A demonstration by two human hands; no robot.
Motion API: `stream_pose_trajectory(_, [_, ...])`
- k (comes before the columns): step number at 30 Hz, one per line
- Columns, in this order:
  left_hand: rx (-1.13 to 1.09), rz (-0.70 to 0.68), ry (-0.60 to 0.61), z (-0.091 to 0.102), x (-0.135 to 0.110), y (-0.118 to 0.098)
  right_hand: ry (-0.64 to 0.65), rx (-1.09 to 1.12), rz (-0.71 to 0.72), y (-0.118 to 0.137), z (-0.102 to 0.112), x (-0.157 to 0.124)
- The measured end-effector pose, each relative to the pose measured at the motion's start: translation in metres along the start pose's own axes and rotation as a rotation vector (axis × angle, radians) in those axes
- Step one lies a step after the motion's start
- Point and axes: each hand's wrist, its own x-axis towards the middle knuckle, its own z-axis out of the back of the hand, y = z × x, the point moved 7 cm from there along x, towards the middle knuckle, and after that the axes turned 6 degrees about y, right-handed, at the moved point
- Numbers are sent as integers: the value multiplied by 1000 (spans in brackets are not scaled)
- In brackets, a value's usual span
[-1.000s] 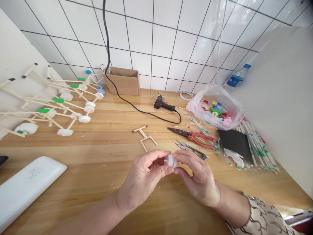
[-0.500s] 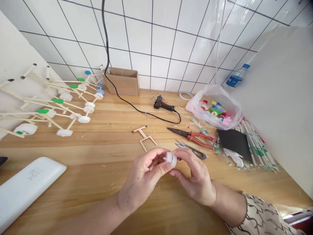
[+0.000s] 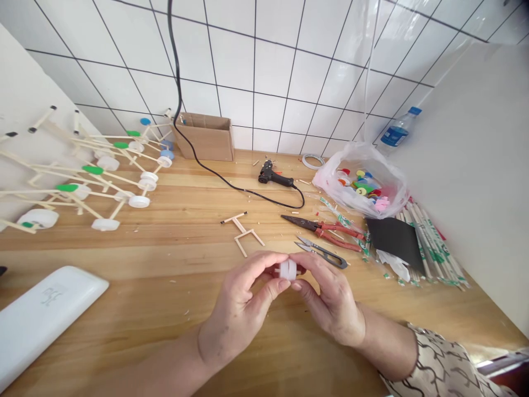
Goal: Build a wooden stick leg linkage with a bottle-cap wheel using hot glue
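Note:
Above the wooden table's front middle, my left hand (image 3: pixel 243 306) and my right hand (image 3: pixel 330 303) meet fingertip to fingertip. Both pinch a small white bottle cap (image 3: pixel 287 269) with a short stick poking out of its left side. A small frame of glued sticks (image 3: pixel 243 230) lies on the table just beyond my hands. Grey snips (image 3: pixel 322 252) and red-handled pliers (image 3: pixel 326 231) lie right of it.
Several stick-and-cap models (image 3: pixel 95 171) stand at the left. A cardboard box (image 3: pixel 206 137), a black glue gun (image 3: pixel 275 176) with its cord, a bag of coloured caps (image 3: pixel 363 184), wrapped chopsticks (image 3: pixel 433 248), a water bottle (image 3: pixel 399 129) and a white case (image 3: pixel 41 311) surround the work area.
The cap has turned between my fingertips, its flat side now facing me edge-on. My hands stayed in about the same place.

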Motion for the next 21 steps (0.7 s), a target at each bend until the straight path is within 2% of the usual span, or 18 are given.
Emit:
stream_pose_trajectory(4, [127,-90,-55,3,-3,-4,10,52,-40,1,-1,1])
stream_pose_trajectory(13, [148,-171,-45,2,-2,-9,33,215,-132,-4,-2,1])
stream_pose_trajectory(21, [251,-265,-68,0,-7,-13,67,233,-164,-6,-7,-1])
